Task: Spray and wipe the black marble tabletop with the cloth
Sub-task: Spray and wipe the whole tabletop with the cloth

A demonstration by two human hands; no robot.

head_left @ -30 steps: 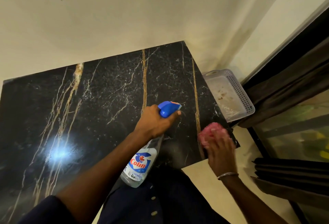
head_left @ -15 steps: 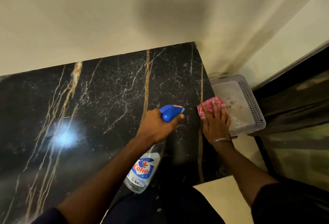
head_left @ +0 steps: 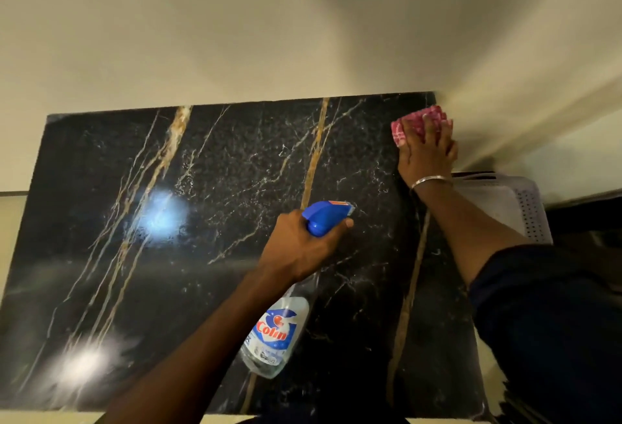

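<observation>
The black marble tabletop [head_left: 218, 221] with gold and white veins fills the middle of the view, against a cream wall. My left hand [head_left: 299, 248] grips the neck of a clear spray bottle [head_left: 279, 332] with a blue trigger head, held over the tabletop's centre right, nozzle pointing right. My right hand [head_left: 425, 150] presses a pink checked cloth [head_left: 417, 120] flat on the far right corner of the marble, beside the wall. A metal bangle sits on that wrist.
A white perforated plastic basket [head_left: 525, 208] stands just past the table's right edge, partly behind my right forearm. The cream wall [head_left: 235, 36] borders the table's far side. Light glare spots lie on the marble's left half.
My right hand has slid the cloth from the near right edge up along the right side to the far right corner. The left hand and bottle have held roughly the same place.
</observation>
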